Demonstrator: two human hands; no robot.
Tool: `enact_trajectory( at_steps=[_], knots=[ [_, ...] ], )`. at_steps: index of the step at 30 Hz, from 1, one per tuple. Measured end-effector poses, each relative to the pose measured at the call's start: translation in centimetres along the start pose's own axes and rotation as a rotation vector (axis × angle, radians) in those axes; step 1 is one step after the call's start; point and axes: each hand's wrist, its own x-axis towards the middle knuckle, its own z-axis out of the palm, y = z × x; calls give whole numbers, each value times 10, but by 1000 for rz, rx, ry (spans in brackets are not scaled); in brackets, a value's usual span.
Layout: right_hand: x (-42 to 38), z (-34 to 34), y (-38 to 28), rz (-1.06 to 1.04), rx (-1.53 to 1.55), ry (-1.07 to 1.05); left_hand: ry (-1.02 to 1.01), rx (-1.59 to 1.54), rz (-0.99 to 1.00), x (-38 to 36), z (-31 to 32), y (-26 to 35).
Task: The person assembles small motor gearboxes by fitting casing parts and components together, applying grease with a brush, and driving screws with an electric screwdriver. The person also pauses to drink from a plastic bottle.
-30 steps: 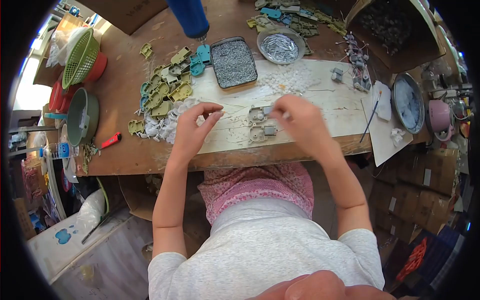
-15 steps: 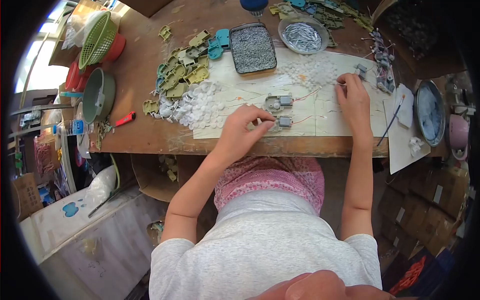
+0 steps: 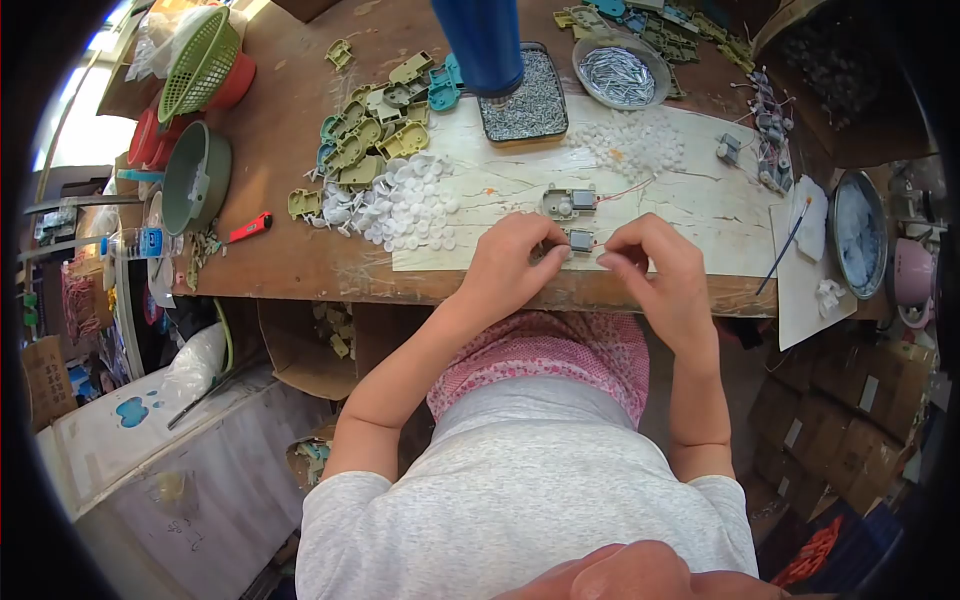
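Observation:
My left hand [image 3: 515,258] is closed, thumb and forefinger pinching the left side of the nearer plastic housing, which the fingers mostly hide. A small grey motor [image 3: 580,241] sits at that housing's right side. My right hand [image 3: 660,265] is by the motor's right end, thumb and forefinger curled together at its thin wires; what they grip is too small to make out. Just beyond lies a second open plastic housing [image 3: 556,204] with its own motor [image 3: 583,200] and red wires. A blue screwdriver-like tool [image 3: 480,45] hangs over the table, its tip above the tray of screws.
A black tray of small screws [image 3: 545,100] and a bowl of metal pins [image 3: 622,78] stand farther back. White round caps [image 3: 415,205] and small white parts [image 3: 635,140] lie in piles. Green housings [image 3: 365,130], a red cutter [image 3: 250,228] and a loose motor [image 3: 728,150] surround them.
My right hand has come left and nearer, from the small white parts to the near motor. My left hand stays at the near housing. The blue tool now hangs lower in view.

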Motion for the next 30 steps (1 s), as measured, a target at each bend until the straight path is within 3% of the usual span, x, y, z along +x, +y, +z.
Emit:
enact_trajectory(
  at_steps=[11, 16, 20, 22, 24, 30],
  knots=[
    [1, 13, 1, 25, -32, 35, -5, -172, -174, 2, -12, 1],
    [0, 16, 1, 15, -22, 6, 31, -46, -10, 3, 0, -5],
    [-2, 21, -1, -34, -73, -26, -2, 60, 9, 5, -2, -1],
    [-2, 27, 2, -60, -114, -37, 72, 234, 133, 3, -6, 3],
    [-1, 36, 13, -201, -267, -26, 91, 264, 123, -3, -9, 2],
    [7, 42, 18, -250, -450, -139, 16, 321, 92, -13, -11, 0]
  ],
)
